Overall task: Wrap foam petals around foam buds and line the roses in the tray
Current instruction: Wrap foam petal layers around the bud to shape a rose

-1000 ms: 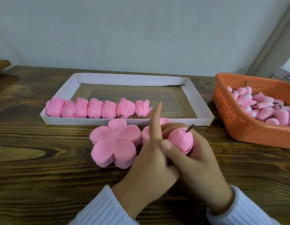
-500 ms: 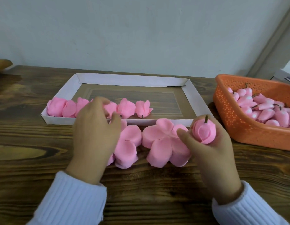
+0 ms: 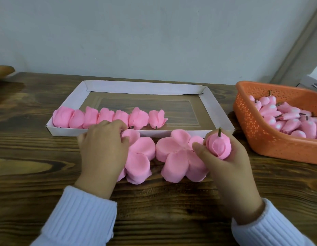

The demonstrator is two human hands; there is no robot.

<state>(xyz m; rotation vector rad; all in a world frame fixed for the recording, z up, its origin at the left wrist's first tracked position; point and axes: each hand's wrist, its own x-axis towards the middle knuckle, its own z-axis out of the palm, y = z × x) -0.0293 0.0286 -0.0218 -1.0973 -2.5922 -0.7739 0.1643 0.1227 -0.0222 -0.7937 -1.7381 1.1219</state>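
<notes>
My right hand (image 3: 230, 167) grips a pink foam rose (image 3: 218, 145), its short brown stem pointing up. Two stacks of flower-shaped pink foam petals lie on the table in front of the tray: the left stack (image 3: 139, 157) and the right stack (image 3: 179, 158). My left hand (image 3: 102, 148) sits on the left stack and its fingertips pinch a petal at the stack's top edge. The white cardboard tray (image 3: 214, 110) holds a row of several finished roses (image 3: 108, 117) along its near side, from the left corner to about the middle.
An orange plastic basket (image 3: 255, 132) at the right holds several pink foam buds (image 3: 287, 118) with stems. The table is dark wood (image 3: 29, 166); a grey wall rises behind it. A brown object (image 3: 3, 71) sits at the far left edge.
My hands have separated: the left moved off the rose to the left petal stack, the right carried the rose to the right. The right petal stack is now uncovered.
</notes>
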